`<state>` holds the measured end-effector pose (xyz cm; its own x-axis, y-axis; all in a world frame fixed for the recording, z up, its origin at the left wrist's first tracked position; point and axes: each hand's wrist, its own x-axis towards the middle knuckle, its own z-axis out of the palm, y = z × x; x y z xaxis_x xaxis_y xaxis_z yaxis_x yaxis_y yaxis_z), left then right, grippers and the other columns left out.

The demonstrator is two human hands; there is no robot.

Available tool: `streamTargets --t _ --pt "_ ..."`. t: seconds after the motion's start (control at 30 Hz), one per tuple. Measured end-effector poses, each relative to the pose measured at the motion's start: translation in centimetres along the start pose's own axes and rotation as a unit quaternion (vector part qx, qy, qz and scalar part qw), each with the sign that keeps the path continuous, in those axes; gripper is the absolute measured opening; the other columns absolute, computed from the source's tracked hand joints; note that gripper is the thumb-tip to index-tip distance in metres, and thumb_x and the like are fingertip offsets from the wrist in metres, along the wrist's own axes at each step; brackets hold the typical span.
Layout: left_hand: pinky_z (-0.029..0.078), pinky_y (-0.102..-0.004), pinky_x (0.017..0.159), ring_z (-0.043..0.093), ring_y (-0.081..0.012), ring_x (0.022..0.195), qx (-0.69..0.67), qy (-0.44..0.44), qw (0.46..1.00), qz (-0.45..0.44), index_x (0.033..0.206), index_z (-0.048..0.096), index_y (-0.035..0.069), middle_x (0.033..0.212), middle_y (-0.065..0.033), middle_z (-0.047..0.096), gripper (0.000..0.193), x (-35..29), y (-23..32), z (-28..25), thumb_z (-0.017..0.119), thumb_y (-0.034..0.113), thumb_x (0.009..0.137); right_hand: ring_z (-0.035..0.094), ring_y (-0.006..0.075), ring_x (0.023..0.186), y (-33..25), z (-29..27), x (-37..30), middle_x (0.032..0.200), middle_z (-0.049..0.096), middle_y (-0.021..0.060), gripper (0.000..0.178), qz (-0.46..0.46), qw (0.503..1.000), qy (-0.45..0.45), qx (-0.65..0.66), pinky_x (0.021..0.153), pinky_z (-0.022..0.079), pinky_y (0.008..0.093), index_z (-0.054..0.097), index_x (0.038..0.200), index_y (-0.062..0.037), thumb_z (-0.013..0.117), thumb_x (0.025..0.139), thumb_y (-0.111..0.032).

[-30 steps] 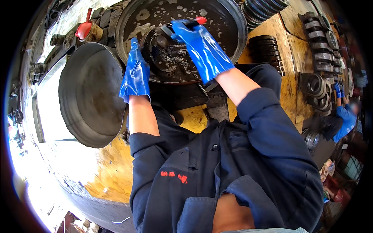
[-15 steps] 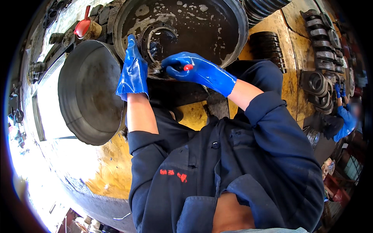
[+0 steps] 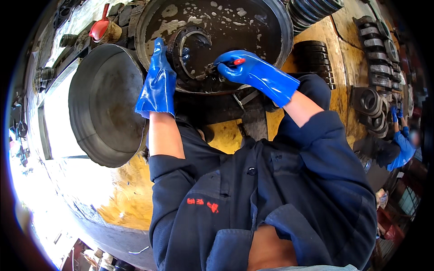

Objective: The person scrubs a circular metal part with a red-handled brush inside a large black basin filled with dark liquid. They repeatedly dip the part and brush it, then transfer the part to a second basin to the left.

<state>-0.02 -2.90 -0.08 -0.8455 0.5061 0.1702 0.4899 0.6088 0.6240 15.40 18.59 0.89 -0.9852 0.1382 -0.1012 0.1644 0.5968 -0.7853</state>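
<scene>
My left hand, in a long blue rubber glove, grips the near-left side of a dark metal ring with a flanged rim. Its fingertips show through the ring's opening. The ring is tilted over a wide round basin of dark liquid with patches of foam. In a matching blue glove, my right hand is closed around a brush. The brush's red handle end sticks out of the fist, and its dark bristles are near the ring's lower edge; whether they touch it I cannot tell.
A large empty-looking metal drum lies open at the left. Behind it, a red scoop rests on a small pot. Stacked black rings stand right of the basin, with machined metal parts farther right. A co-worker in blue is at the far right.
My right hand has moved right and slightly up with the brush, away from my left hand. The ring stays in my left hand, and more of its lower edge shows.
</scene>
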Motion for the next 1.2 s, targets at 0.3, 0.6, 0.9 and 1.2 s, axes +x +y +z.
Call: streamTargets --t 0.3,0.6,0.9,1.2 --pt "0.051 -0.0406 0.100 0.068 -0.0314 0.110 -0.046 -0.010 0.999 -0.004 0.141 0.054 -0.003 0.124 -0.0222 0.069 0.044 1.2 0.6 0.9 0.060 0.019 0.103 0.072 0.0293 0.083 -5.9 0.6 2.5 0.093 0.074 0.0121 0.021 -0.242 0.966 0.084 -0.026 0.074 0.057 0.0388 0.074 0.103 -0.0127 0.066 0.092 -0.028" --pt "0.051 -0.0400 0.098 0.068 -0.0294 0.107 -0.144 -0.038 0.988 -0.042 0.138 0.058 -0.003 0.120 -0.0210 0.071 0.042 0.9 2.2 1.8 0.061 0.020 0.102 0.058 0.0172 0.063 -1.4 -4.9 12.8 0.068 0.063 0.0088 0.028 0.185 0.962 0.074 0.188 0.064 0.046 0.0337 0.066 0.083 -0.0042 0.061 0.093 -0.030" --pt "0.051 -0.0394 0.096 0.069 -0.0274 0.104 -0.260 -0.076 0.954 -0.130 0.134 0.061 -0.003 0.116 -0.0199 0.072 0.041 1.8 3.4 2.7 0.063 0.021 0.102 0.060 0.0159 0.079 3.3 -2.3 8.7 0.086 0.068 0.0052 0.034 0.234 0.876 0.257 0.334 0.075 0.046 0.0339 0.074 0.098 -0.0055 0.060 0.096 -0.037" --pt "0.056 -0.0450 0.087 0.070 -0.0435 0.100 -0.144 -0.058 0.983 -0.093 0.109 0.073 -0.001 0.104 -0.0280 0.072 0.054 2.5 6.5 1.4 0.074 0.049 0.089 0.065 0.0206 0.077 7.4 1.6 9.2 0.083 0.069 0.0129 0.024 0.152 0.977 0.151 0.014 0.071 0.049 0.0367 0.071 0.099 -0.0039 0.063 0.092 -0.026"
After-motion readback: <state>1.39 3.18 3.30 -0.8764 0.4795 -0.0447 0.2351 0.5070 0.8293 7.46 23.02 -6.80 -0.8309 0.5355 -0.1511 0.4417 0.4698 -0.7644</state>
